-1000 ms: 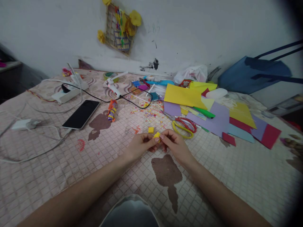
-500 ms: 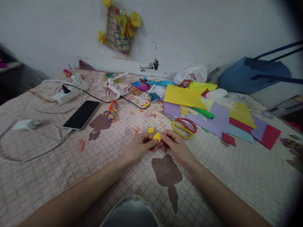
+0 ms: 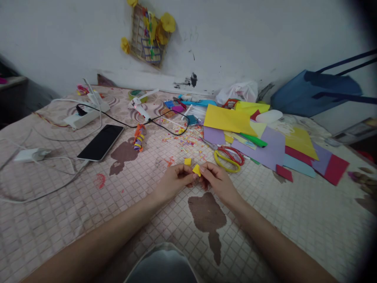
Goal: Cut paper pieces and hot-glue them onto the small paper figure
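So your left hand and right hand are both pinched shut on that little yellow paper piece, fingers closed on it from either side, held just above the patterned bed sheet; a second yellow scrap lies on the sheet just beyond your hands; the yellow and red scissors sit near your right hand, with the pile of coloured paper sheets behind them; the phone is well off to your left.
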Tool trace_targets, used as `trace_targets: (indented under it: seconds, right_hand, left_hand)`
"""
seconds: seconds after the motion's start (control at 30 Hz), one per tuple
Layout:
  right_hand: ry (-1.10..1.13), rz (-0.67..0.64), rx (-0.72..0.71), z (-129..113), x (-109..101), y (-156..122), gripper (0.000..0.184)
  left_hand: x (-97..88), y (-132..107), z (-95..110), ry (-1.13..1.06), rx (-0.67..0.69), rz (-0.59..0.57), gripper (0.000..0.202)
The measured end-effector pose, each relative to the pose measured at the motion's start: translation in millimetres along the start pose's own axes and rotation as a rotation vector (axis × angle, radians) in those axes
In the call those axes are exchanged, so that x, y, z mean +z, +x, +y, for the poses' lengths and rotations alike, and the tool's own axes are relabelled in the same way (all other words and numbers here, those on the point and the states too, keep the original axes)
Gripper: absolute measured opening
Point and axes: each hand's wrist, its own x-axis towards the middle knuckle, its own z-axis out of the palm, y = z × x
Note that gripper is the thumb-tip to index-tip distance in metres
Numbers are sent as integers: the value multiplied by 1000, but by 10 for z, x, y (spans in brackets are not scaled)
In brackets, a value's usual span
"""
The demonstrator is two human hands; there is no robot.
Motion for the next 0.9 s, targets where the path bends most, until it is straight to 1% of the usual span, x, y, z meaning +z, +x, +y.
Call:
trace_targets:
  seconds: [0.2, 0.27, 0.4, 0.47, 0.6, 0.77, 0.9]
  right_hand:
    - [-152, 15, -76, 9, -17, -3, 29]
    - [-172, 15, -71, 18, -21, -4, 30]
    - [-94, 18, -35, 14, -21, -5, 34]
    - [-52, 7, -35, 6, -22, -3, 31]
    - [-47, -24, -41, 5, -28, 5, 25]
    - [-28, -10, -48, 15, -22, 7, 25]
    - [17, -82, 5, 21, -26, 13, 27]
  left_hand:
    - [0, -1, 31, 25, -12, -17, 27]
    - [5, -7, 44, 23, -27, -22, 27]
    - [14, -27, 52, 5, -37, 18, 26]
    - [19, -37, 57, 12, -20, 36, 24]
    - [24, -41, 69, 28, 16, 49, 23]
    - [18, -33, 65, 35, 0, 42, 24]
    - [9, -36, 57, 26, 15, 28, 25]
